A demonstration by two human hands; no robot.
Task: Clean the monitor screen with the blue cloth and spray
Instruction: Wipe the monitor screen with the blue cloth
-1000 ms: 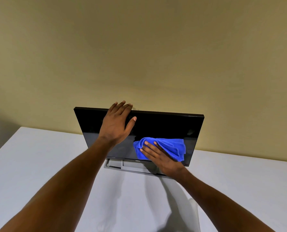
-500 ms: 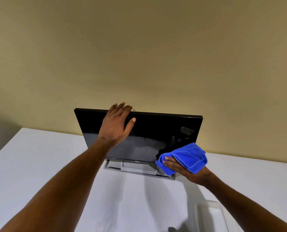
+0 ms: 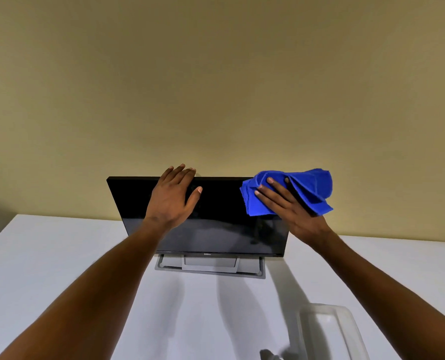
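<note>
Cloth (image 3: 289, 190) has gone from the screen's lower right corner, 0.5 s ago, up to its top right corner; right hand (image 3: 291, 209) is flat on it, fingers spread, pressing it to the glass, part bunched over the edge. Soft, light, bunches easily, so keep the palm flat on it. Monitor (image 3: 216, 224) sits mid-table near the back edge by the wall; glass likely fragile, light on its stand. Left hand (image 3: 173, 196) unchanged: open, draped over top edge, bracing, gripping nothing.
</note>
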